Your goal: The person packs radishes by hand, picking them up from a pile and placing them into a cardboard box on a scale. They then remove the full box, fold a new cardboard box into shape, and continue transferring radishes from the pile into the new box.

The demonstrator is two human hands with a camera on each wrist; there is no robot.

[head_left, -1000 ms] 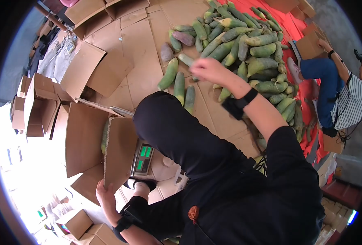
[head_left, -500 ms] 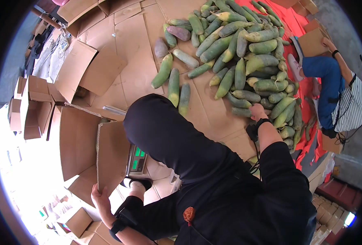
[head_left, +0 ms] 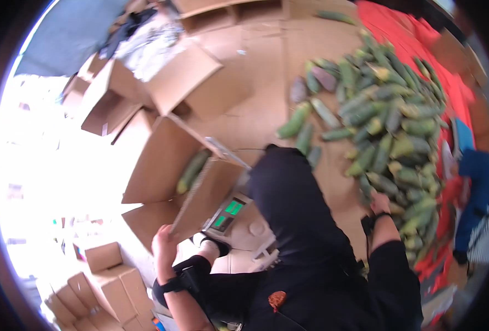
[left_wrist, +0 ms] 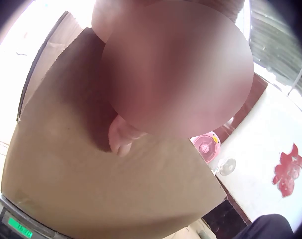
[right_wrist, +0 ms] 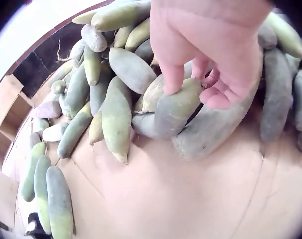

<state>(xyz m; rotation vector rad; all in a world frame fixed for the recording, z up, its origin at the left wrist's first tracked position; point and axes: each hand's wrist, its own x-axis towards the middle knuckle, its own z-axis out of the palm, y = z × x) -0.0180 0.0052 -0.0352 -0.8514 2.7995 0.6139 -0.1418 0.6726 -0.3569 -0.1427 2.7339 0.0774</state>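
No lettering, label or brand is legible. Green displays (head_left: 234, 207) light the panel of the scale (head_left: 227, 215) by the lower edge of the cardboard box (head_left: 159, 160); their digits (left_wrist: 20, 227) are too blurred to read.

The right hand (right_wrist: 210, 62) pinches a slanting grey-green radish (right_wrist: 172, 113); the left hand (head_left: 165, 247) grips an open cardboard box (head_left: 157, 163).

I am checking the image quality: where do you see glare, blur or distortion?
Head view: white glare at left, vegetables smeared, curved dark rim; left wrist view: round blur over much of the left hand; right wrist view: right hand fairly sharp, corners dark.
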